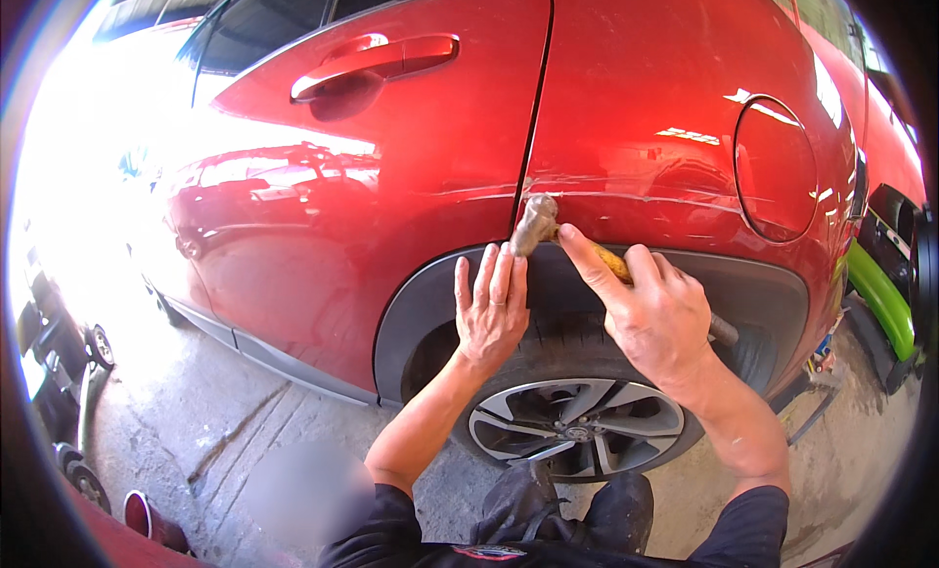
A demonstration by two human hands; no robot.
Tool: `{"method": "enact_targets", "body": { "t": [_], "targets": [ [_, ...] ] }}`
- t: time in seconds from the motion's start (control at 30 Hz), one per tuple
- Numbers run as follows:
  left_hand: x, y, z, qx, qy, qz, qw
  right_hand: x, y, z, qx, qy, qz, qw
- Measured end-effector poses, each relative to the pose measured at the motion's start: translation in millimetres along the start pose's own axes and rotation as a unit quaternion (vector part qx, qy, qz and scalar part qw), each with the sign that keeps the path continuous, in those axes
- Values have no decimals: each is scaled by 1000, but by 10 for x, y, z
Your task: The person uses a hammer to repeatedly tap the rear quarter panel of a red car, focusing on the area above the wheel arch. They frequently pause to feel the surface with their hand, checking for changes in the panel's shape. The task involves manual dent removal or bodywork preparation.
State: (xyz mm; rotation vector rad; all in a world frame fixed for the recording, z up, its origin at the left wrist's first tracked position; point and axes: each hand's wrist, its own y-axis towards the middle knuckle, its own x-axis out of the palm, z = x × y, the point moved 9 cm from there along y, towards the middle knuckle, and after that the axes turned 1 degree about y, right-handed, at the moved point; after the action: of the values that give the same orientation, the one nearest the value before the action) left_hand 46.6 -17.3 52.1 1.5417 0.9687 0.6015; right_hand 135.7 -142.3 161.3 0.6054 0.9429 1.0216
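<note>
My right hand (663,316) is wrapped round the yellow handle of a hammer (536,224), its index finger stretched along the handle toward the head. The grey metal head is at the red car's rear side panel (646,128), beside the door seam and just above the dark wheel arch trim (430,286); whether it touches the paint I cannot tell. Fingers stretched out, my left hand (492,309) lies by the trim and seam, fingertips right beside the hammer head. Pale scratches run along the panel at the height of the hammer head.
Below the arch is the rear wheel (577,426). The door handle (377,67) is at upper left, the round fuel flap (776,167) at right. A bright green curved part (882,299) stands far right. A dark red container (155,521) is on the concrete floor (225,421), lower left.
</note>
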Motion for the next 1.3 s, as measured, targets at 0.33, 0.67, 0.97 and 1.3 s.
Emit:
{"method": "enact_targets", "body": {
  "t": [0.33,0.67,0.97,1.3],
  "targets": [
    [-115,-65,-261,-37,-112,-79,990,29,-130,206,39,-2,36,999],
    [-249,1120,-620,-70,-62,-13,996,185,-475,534,196,318,85,923],
    [-173,437,-579,-56,-34,-86,994,678,-1493,339,409,727,87,545],
    [-162,-320,-828,-164,-2,-131,978,973,-2611,-214,443,804,-8,397]
  ]
}}
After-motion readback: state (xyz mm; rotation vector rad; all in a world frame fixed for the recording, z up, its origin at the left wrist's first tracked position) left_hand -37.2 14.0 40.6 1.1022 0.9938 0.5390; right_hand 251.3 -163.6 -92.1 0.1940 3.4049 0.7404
